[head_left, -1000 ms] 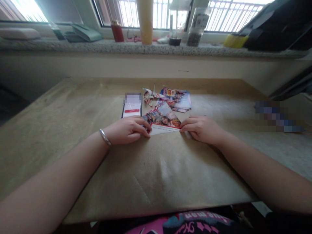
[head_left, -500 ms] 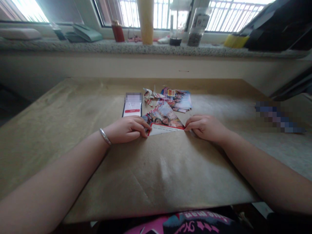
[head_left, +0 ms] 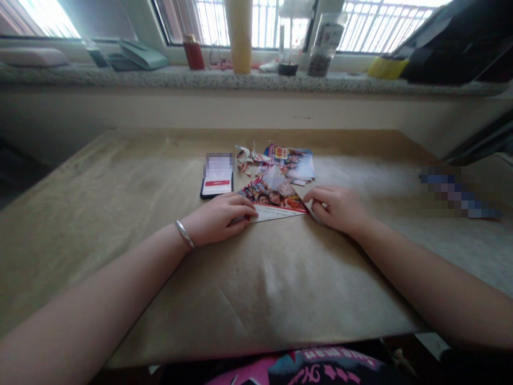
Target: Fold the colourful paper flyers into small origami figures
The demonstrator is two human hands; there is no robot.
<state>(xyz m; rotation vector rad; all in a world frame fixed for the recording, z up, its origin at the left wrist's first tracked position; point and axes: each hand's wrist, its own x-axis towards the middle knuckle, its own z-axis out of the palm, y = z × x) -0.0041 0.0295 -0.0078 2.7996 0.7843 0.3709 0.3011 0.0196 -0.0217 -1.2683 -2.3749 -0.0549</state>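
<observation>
A printed sheet of paper, folded into a triangle, lies on the table between my hands with its point toward the window. Its front edge shows a white strip with small text under a red line. My left hand has its fingers closed on the paper's left corner, pressing it to the table; a silver bangle circles that wrist. At the right corner, my right hand pinches the paper between thumb and fingers. The fingertips hide both corners.
Behind the paper lie torn paper scraps and a stack of printed leaflets. A phone with a lit screen lies beyond my left hand. At the far right is a blurred-out flat item. Bottles and jars line the stone windowsill.
My left hand has slid slightly right along the paper's front edge, uncovering the phone's lower end. My right hand stays at the right corner, its fingers slightly shifted.
</observation>
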